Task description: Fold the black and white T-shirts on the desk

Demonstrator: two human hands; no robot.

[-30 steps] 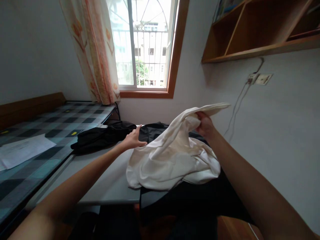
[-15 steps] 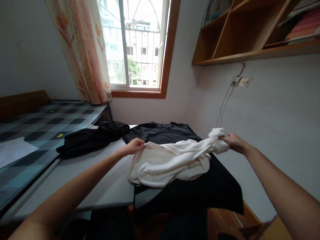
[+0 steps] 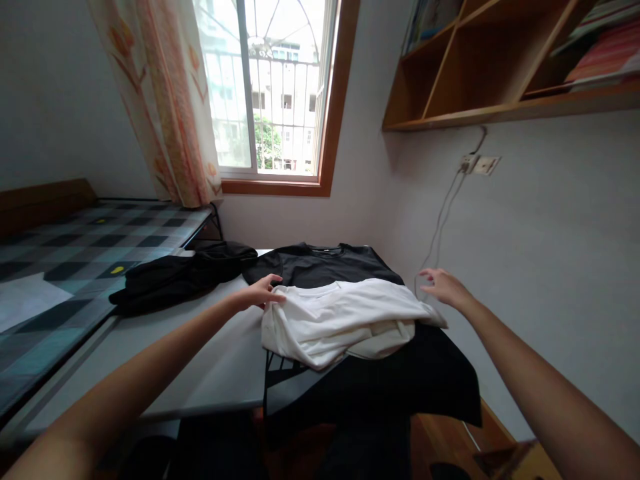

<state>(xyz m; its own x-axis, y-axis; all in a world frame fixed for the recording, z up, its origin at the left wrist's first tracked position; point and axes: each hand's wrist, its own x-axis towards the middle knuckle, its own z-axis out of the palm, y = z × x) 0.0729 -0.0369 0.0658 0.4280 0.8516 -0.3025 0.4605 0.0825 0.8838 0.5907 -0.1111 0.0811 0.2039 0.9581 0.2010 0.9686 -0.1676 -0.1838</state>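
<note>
The left hand (image 3: 263,292), thumb and fingers apart, touches the near-left corner of the white garment (image 3: 345,313), while the right hand (image 3: 444,287) hangs open just beyond its right end. Rumpled and loosely doubled, the garment lies across the black shirt (image 3: 370,387) on the worktop (image 3: 215,360), hiding the shirt's middle; its underside folds are hard to make out.

On your bench (image 3: 215,367), the top garment (image 3: 345,310) lies over the shirt (image 3: 325,265) — bundle (image 3: 185,277) to their left, bed (image 3: 135,233) farther left, window (image 3: 285,87) behind
</note>
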